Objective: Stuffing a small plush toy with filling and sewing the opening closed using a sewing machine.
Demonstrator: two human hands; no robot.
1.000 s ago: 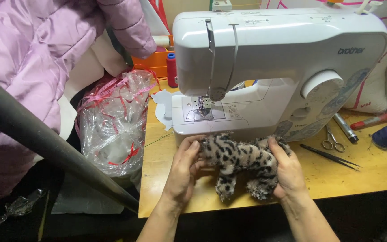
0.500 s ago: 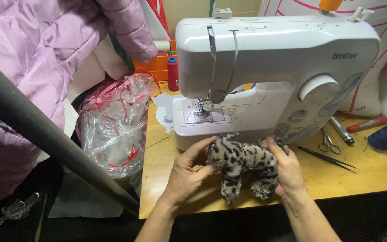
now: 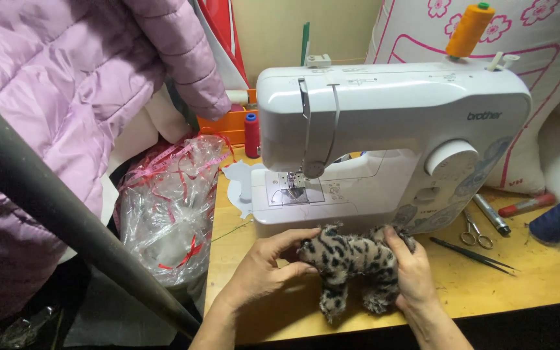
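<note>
1. Two bare hands come into view from the bottom edge – the left hand (image 3: 264,269) and the right hand (image 3: 413,272).
2. Both forearms are uncovered; no sleeve reaches the wrists.
3. There is no glove, ring, watch or bracelet visible on either hand.
4. The fingernails look short and without polish – as far as the view allows to see.
5. The rest of the body stays outside the view.

Wooden table (image 3: 539,272), cream wall (image 3: 273,32), lilac puffer jacket (image 3: 66,97) hanging left
</note>
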